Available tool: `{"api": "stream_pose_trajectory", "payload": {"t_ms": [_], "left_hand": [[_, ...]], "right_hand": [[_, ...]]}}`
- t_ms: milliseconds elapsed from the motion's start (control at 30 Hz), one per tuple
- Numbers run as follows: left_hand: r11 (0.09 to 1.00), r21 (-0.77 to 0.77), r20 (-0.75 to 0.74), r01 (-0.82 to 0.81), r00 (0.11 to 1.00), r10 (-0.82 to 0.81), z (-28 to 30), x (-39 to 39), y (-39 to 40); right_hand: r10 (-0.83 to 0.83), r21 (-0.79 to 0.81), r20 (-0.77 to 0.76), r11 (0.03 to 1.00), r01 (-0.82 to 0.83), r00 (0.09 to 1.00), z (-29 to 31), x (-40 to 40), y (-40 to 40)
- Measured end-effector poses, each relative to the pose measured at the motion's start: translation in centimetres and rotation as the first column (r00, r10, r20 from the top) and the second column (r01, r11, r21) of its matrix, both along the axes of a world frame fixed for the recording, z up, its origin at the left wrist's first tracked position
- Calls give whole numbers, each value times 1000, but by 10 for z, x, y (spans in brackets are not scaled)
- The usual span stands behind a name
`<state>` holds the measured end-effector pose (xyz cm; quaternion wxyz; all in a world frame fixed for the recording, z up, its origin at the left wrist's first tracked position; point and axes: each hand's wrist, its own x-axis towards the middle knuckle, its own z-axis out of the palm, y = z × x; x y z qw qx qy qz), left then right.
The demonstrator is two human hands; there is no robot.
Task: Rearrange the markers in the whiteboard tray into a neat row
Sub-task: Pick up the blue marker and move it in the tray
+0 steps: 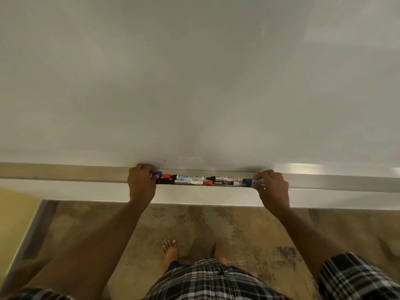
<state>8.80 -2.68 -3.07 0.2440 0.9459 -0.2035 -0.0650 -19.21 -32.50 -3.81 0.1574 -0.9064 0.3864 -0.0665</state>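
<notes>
Left hand: curled over the left end of the marker cluster, fingers bent down into the tray, closed around a blue marker cap that shows just past the fingertips. Knuckles against the lower edge of the whiteboard.

Right hand: curled at the right end of the cluster, fingers pinched on the barrel of a blue-capped marker; cap pointing left, barrel end hidden under the fingers.

Whiteboard tray: long metal ledge along the bottom of the board. Markers lying lengthwise in two rows between the hands, touching or nearly so.

Back row, left to right: red cap beside the blue one; white-barrelled marker with black cap, blue label reading "DOMS" upside down; black-capped marker, barrel printed "MARKER", rest too small to read.

Front row, left to right: black marker partly under the left hand; white barrel with small unreadable print; red-capped marker with black label reading "camlin".

Below the tray: mottled floor, bare feet, plaid garment.
</notes>
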Motion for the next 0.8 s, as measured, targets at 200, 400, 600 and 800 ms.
{"api": "stream_pose_trajectory", "payload": {"t_ms": [200, 400, 600, 800], "left_hand": [[984, -177, 62, 18, 998, -7, 1, -4, 3], [952, -285, 62, 112, 993, -98, 3, -26, -8], [894, -436, -43, 102, 990, -133, 11, -47, -22], [820, -572, -292, -32, 942, -167, 22, -60, -38]], "right_hand": [[-7, -8, 32, 1000, 8, 999, 4, 9, 10], [15, 30, 27, 999, -16, 1000, 5, 15, 19], [42, -35, 62, 999, -40, 997, 11, 16, 23], [161, 65, 135, 983, -171, 978, 30, 33, 39]]}}
